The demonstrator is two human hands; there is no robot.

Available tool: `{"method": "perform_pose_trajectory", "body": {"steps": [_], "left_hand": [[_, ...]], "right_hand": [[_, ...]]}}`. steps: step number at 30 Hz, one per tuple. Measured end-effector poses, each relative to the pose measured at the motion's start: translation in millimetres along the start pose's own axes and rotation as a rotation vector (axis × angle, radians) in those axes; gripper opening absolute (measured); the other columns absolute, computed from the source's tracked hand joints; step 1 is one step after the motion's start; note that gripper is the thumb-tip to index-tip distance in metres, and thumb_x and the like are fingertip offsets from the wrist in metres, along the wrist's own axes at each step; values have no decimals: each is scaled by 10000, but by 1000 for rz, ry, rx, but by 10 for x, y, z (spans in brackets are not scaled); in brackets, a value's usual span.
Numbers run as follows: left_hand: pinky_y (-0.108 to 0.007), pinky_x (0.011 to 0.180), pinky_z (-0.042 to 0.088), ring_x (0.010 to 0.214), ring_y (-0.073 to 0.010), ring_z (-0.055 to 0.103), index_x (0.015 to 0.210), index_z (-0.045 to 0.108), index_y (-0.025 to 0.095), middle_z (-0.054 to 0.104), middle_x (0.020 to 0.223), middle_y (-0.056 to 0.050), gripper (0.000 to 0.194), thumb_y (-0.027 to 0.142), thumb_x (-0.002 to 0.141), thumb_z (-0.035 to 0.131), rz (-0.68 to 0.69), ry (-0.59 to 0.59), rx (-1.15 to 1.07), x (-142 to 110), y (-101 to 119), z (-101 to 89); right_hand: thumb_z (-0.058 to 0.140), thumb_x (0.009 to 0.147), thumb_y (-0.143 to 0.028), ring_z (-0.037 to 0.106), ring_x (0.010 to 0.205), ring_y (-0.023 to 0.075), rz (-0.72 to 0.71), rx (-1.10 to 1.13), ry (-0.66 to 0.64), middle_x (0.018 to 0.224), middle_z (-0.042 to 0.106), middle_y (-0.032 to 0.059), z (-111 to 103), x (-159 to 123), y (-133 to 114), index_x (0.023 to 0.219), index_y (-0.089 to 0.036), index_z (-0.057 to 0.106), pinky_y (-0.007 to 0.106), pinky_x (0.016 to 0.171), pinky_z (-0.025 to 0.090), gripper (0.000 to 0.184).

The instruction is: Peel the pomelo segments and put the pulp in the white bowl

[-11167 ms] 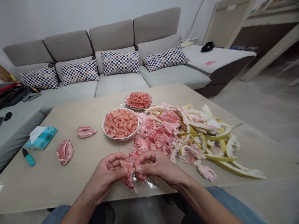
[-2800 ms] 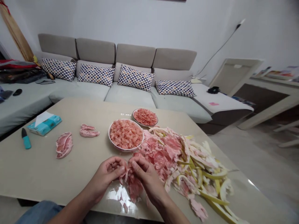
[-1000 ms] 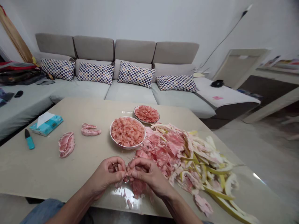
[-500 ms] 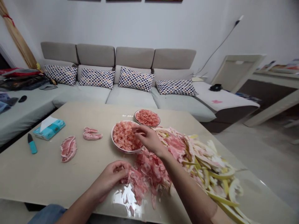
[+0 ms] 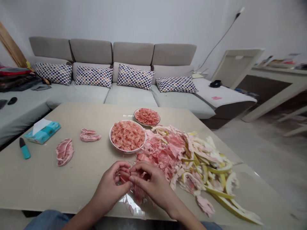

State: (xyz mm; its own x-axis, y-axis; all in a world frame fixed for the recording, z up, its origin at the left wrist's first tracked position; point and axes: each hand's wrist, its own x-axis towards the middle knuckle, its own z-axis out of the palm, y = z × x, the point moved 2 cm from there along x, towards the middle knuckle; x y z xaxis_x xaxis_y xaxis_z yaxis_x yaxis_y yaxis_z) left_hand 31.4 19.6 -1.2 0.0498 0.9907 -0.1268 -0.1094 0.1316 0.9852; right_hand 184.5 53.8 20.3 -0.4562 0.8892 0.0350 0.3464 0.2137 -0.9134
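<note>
My left hand [image 5: 112,182] and my right hand [image 5: 153,183] meet at the front of the table, fingers pinched around a pomelo segment [image 5: 124,176] of pink flesh, partly hidden by the fingers. Beyond them stands a white bowl [image 5: 112,144] heaped with peeled pomelo flesh [image 5: 128,134]. Behind it is a dark-rimmed plate [image 5: 159,120] with more flesh. To the right of my hands spreads a pile of pink membranes [image 5: 165,151]. Left of the bowl lie pomelo segments [image 5: 90,136] and a larger piece [image 5: 64,152], unpeeled.
Yellow-green pomelo rinds [image 5: 223,179] cover the table's right side. A teal-handled knife [image 5: 24,148] and a tissue pack [image 5: 43,131] lie at the left. A grey sofa [image 5: 130,95] with checked cushions stands behind the table [image 5: 79,191].
Half a second ago my right hand was over the bowl; now it is back beside my left hand at the segment. Earlier, both hands worked together there. The camera view has shifted slightly.
</note>
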Motion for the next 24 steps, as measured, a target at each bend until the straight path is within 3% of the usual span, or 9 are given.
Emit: {"method": "perform_pose_trajectory", "body": {"steps": [4, 12, 24], "left_hand": [[-261, 734, 489, 790, -147, 598, 926, 583, 179, 629, 841, -13, 260, 206, 709, 726, -26, -21, -10, 29, -23, -42], [-217, 680, 462, 712, -107, 547, 862, 580, 170, 602, 771, 10, 191, 174, 723, 711, 9, -52, -101, 28, -96, -80], [-233, 656, 445, 681, -122, 531, 819, 559, 178, 546, 731, 16, 159, 208, 733, 690, 50, -4, -75, 27, -17, -114]], "right_hand": [[682, 772, -264, 607, 671, 142, 95, 181, -23, 778, 656, 19, -5, 47, 25, 828, -177, 690, 239, 610, 459, 104], [700, 749, -439, 564, 584, 111, 222, 516, -108, 652, 606, -8, 36, 56, 98, 816, -149, 650, 210, 546, 424, 302], [708, 757, -442, 578, 615, 114, 179, 673, -5, 703, 643, -4, 75, 64, 166, 833, -176, 637, 232, 606, 453, 286]]}}
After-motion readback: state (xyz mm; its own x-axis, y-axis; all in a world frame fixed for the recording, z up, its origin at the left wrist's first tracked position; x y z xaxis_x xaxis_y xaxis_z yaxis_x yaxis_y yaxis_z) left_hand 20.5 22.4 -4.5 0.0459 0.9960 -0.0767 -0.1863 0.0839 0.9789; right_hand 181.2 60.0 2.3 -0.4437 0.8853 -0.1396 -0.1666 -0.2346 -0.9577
